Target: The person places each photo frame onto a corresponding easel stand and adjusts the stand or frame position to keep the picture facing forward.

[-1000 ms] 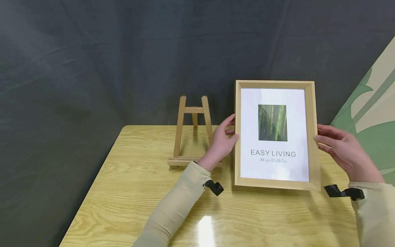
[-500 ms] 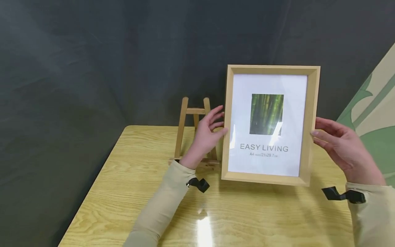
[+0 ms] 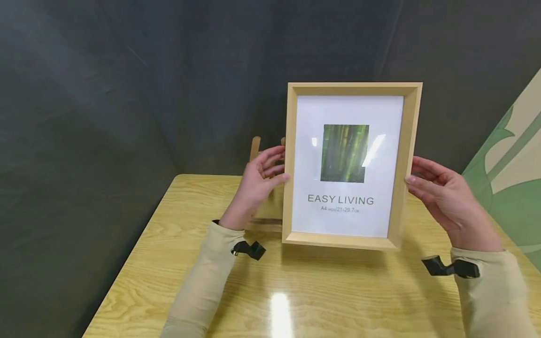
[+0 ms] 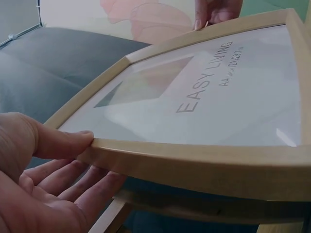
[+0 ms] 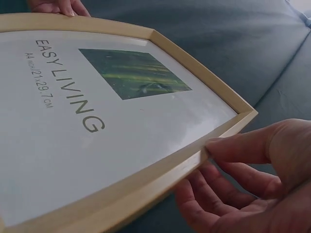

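Note:
A light wooden picture frame [image 3: 289, 206] is held upright above the table, its front showing a bamboo photo and the words EASY LIVING. My left hand [image 3: 255, 183] grips its left side, thumb on the front edge and fingers behind, as the left wrist view shows too. On the opposite side my right hand [image 3: 450, 204] pinches the frame, with the thumb [image 5: 238, 145] on the front edge and the other fingers curled underneath. Behind the frame and my left hand stands a small wooden easel [image 3: 255, 148], mostly hidden; its lower ledge [image 3: 266, 225] shows beside the frame.
The wood-grain table [image 3: 169, 263] has a rounded far left corner. A dark cloth backdrop [image 3: 203, 84] hangs behind it, and a panel with green leaf shapes [image 3: 511, 183] stands at the right.
Both hands have carried the picture frame leftward and up, and it looks larger. It now overlaps the right part of the easel, which stood fully beside it a second ago.

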A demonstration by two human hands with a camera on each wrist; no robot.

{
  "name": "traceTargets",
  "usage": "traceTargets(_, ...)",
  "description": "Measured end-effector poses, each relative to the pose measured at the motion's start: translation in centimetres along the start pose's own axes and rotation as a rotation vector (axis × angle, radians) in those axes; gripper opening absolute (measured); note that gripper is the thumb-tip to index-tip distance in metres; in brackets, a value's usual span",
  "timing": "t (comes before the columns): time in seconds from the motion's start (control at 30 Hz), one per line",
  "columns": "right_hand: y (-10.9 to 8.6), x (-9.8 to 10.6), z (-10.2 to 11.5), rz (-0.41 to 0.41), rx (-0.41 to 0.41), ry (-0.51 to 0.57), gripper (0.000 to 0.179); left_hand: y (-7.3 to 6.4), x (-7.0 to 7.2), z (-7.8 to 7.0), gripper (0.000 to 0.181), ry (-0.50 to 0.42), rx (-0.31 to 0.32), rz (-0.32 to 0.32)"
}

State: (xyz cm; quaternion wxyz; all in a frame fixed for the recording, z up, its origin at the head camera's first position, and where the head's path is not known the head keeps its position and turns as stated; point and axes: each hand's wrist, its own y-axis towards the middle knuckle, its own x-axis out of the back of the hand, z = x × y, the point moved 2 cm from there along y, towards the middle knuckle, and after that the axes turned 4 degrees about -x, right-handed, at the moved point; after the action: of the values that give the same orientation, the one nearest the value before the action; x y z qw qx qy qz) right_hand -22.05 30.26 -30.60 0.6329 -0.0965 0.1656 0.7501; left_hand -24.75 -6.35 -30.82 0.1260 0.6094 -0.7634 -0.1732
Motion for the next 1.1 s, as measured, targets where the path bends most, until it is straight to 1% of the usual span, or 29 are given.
traceTargets(0.1,0.1,-0.1,0.4,0.004,-0.020,-0.008,0.043,0.2,0.0,0.1,0.056,-0.013,0.003,-0.002)
traceTargets(0.3,0.6,-2.3,-0.6,0.022,-0.009,-0.025,0.042,-0.4,2.8,0.1,0.058,-0.020,-0.026,0.000)
traceTargets(0.43,1.0,-3.6,-1.6,0.002,-0.043,-0.056,0.042,-1.0,4.4,0.2,0.058,-0.028,-0.022,-0.013)
traceTargets(0.6,1.4,-4.8,-2.7,0.009,-0.070,-0.037,0.042,-1.8,6.1,0.2,0.057,-0.038,-0.011,-0.034)
traceTargets(0.7,1.7,-5.6,-3.3,0.040,-0.051,0.000,0.042,-2.1,6.9,0.1,0.057,-0.052,-0.022,-0.041)
traceTargets(0.87,2.5,-6.8,-4.1,0.091,-0.006,0.071,0.042,-2.1,8.1,-0.1,0.058,-0.078,-0.048,-0.064)
traceTargets(1.0,3.4,-7.7,-4.8,0.071,0.003,0.052,0.044,-2.0,9.2,0.1,0.058,-0.098,-0.065,-0.079)
traceTargets(1.1,4.1,-8.4,-5.4,0.064,0.011,0.039,0.045,-1.7,10.0,0.3,0.058,-0.142,-0.079,-0.087)
